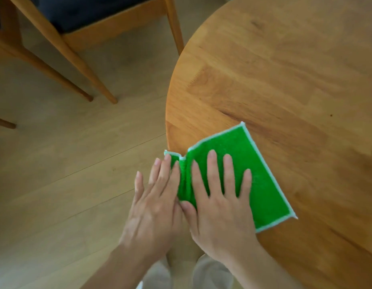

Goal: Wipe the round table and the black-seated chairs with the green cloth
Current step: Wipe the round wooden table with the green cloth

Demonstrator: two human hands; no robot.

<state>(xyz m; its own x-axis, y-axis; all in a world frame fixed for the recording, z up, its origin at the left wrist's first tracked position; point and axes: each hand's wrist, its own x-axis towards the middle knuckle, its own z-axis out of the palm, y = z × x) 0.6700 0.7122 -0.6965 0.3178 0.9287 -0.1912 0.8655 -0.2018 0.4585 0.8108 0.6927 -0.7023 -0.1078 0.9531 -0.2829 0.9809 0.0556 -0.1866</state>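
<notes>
The green cloth (pixel 258 182) with a white hem lies at the near left edge of the round wooden table (pixel 285 69), its left part hanging past the rim. My right hand (pixel 218 197) presses flat on the cloth with fingers spread. My left hand (pixel 153 201) is beside it at the table's rim, fingers straight, their tips touching the cloth's overhanging left part. A chair with a black seat (pixel 80 9) and wooden legs stands on the floor at the upper left.
Slanted wooden chair legs (pixel 80 65) reach down to the light wood floor (pixel 66 163) left of the table. Another chair leg tip (pixel 5 123) shows at the far left edge. My light trousers appear at the bottom.
</notes>
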